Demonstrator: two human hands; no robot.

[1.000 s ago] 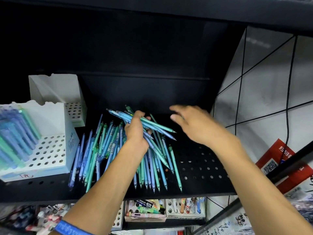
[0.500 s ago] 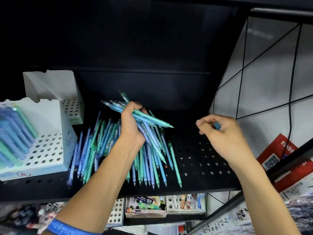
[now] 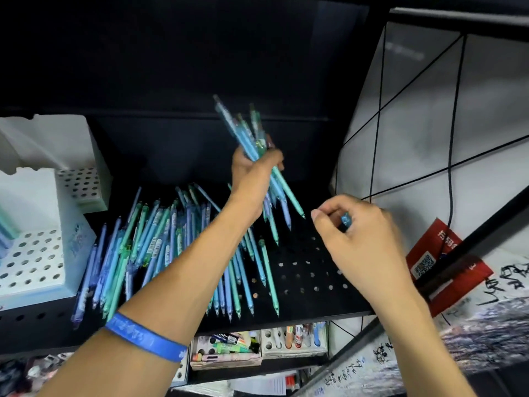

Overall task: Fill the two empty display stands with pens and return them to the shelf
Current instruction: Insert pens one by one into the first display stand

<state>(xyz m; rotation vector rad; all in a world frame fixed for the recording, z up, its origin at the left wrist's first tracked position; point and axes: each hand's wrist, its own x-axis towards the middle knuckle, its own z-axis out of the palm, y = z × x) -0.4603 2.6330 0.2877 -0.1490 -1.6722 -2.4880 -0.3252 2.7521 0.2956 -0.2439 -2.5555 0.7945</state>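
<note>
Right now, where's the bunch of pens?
Head view, centre: left hand grips the bunch of pens above the loose pens on the black shelf.

A black perforated metal shelf (image 3: 309,270) carries a loose spread of blue and green plastic pens (image 3: 160,247). At its left stand two white perforated display stands, one near (image 3: 37,267), one behind (image 3: 83,187).

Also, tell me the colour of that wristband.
Blue wristband with faint lettering, on the left forearm, head view.

QR code on red card (image 3: 426,265), handwritten scribbles illegible
</note>
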